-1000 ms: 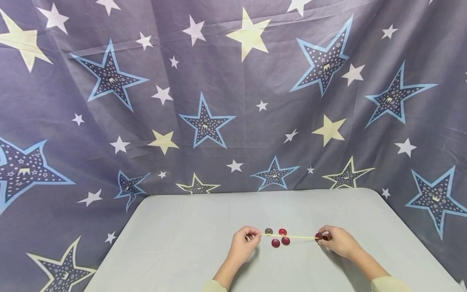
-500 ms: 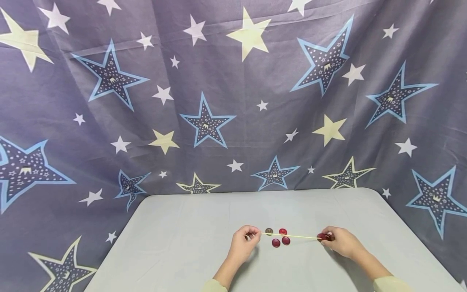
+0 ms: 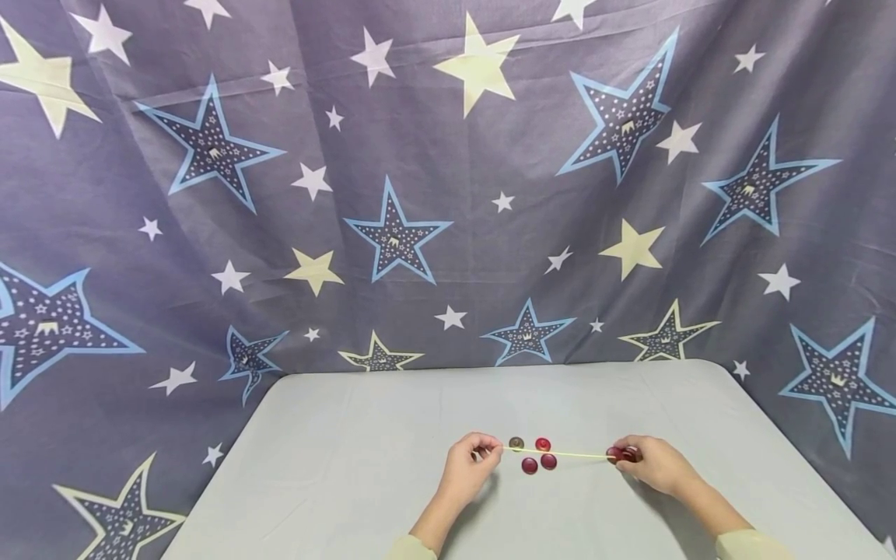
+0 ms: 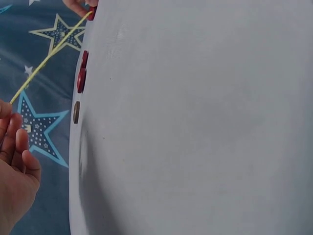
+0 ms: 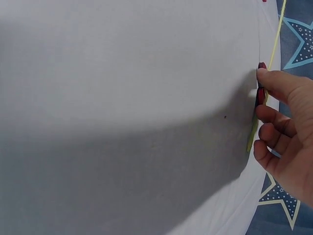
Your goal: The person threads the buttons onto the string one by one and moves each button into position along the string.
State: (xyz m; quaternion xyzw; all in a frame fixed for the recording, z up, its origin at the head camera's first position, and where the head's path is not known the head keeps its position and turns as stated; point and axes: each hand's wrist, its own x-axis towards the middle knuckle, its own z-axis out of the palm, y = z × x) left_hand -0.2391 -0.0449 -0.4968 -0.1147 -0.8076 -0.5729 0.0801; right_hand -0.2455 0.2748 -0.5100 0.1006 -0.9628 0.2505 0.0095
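— Where is the string (image 3: 556,453)?
— Taut over the table (image 3: 336,467), toward its near edge, left hand (image 3: 467,465) pinching one end.
— And the right hand (image 3: 654,464)?
— It pinches red buttons (image 3: 620,454) (light, slippery, probably); best held at their rims.

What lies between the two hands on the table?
In the head view, a taut yellow string runs from the left hand to the right hand. Beneath it on the table lie three red buttons and one brownish button.
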